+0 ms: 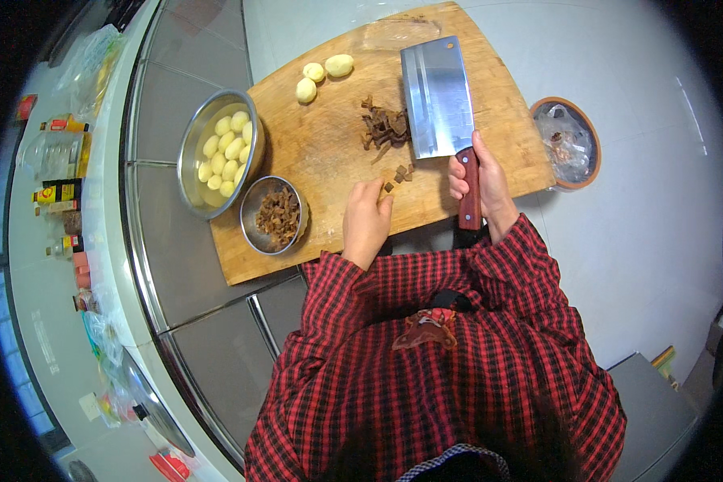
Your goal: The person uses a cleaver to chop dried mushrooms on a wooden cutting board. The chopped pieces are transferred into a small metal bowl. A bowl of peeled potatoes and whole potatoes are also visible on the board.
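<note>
My right hand (pixel 490 181) grips the dark red wooden handle of a cleaver (pixel 438 99), its broad steel blade over the right part of a wooden cutting board (pixel 331 144). Left of the blade, partly behind it, lies a pile of brown dried food strips (pixel 384 125). Small cut brown pieces (pixel 403 173) lie nearer to me. My left hand (pixel 366 220) rests at the board, its fingertips beside one small piece; whether they pinch anything is hidden. A metal bowl of brown chopped pieces (pixel 278 220) stands left of it. Several peeled potatoes (pixel 339 65) sit farther back.
A large metal basin (pixel 187 153) holds peeled potatoes in water at the board's left edge. Clear plastic (pixel 402 33) lies at the far edge. A lined waste bin (pixel 595 144) stands at the right. Bottles (pixel 60 193) and bags line a counter at the left.
</note>
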Demonstrator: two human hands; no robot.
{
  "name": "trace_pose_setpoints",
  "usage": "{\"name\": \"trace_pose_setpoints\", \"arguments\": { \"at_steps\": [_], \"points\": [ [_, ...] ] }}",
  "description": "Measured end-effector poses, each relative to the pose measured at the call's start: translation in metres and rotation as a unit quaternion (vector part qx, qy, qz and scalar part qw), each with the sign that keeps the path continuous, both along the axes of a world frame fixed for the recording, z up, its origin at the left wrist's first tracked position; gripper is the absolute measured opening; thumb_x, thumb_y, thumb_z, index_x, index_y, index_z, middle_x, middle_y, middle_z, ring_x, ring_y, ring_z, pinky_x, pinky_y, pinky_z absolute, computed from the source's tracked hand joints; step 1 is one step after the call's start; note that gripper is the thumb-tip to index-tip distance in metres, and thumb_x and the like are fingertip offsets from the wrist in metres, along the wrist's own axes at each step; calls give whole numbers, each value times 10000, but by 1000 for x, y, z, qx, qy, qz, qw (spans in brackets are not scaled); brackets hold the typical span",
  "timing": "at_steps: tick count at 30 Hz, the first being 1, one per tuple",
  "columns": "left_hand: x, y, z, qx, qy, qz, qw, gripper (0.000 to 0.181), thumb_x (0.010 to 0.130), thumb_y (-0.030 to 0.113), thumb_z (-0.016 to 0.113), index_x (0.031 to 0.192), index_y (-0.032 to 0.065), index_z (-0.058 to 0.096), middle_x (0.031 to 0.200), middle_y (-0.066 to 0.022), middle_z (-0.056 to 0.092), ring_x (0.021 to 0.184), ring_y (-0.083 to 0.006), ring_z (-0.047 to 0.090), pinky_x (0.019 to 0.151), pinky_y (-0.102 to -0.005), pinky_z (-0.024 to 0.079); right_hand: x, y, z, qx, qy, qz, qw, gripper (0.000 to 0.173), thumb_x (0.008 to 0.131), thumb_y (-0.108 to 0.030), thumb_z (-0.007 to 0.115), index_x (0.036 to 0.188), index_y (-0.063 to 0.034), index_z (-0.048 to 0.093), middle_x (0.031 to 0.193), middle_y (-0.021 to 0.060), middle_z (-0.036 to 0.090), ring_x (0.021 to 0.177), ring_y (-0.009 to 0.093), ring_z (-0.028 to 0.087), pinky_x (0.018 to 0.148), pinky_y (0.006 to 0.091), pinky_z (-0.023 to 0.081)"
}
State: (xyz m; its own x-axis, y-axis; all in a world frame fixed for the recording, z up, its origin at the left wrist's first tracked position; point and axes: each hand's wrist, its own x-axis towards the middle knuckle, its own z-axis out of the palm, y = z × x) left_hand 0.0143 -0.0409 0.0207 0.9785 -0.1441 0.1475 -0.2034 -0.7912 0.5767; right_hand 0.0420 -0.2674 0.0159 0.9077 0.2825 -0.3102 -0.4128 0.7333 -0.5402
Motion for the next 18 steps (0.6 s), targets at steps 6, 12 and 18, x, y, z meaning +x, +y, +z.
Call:
{"name": "trace_pose_setpoints", "arguments": {
  "at_steps": [6, 12, 18],
  "points": [
    [2, -11, -9, 13, -3, 29, 999, 256, 788, 69, 684, 1029, 4, 626, 965, -171, 579, 963, -361, 555, 807, -414, 465, 0, 0, 3, 3, 2, -1, 1000, 530, 1003, -544, 317, 819, -79, 492, 609, 26, 477, 434, 124, 440, 419, 291, 409],
    [5, -9, -12, -4, -18, 30, 999, 108, 815, 80, 657, 874, -6, 626, 891, -163, 591, 824, -335, 600, 723, -394, 484, 1, -1, -4, 29, 7, -9, 1000, 502, 1006, -526, 333, 829, -85, 495, 627, 31, 479, 448, 132, 444, 416, 288, 402],
    [-6, 10, 11, -42, -77, 69, 994, 96, 803, 56, 668, 881, 24, 621, 855, -141, 596, 747, -276, 616, 659, -354, 492, 0, 1, 0, 12, 2, -18, 1000, 494, 1012, -526, 304, 887, -93, 504, 617, 15, 456, 442, 106, 428, 412, 266, 397]
  ]
}}
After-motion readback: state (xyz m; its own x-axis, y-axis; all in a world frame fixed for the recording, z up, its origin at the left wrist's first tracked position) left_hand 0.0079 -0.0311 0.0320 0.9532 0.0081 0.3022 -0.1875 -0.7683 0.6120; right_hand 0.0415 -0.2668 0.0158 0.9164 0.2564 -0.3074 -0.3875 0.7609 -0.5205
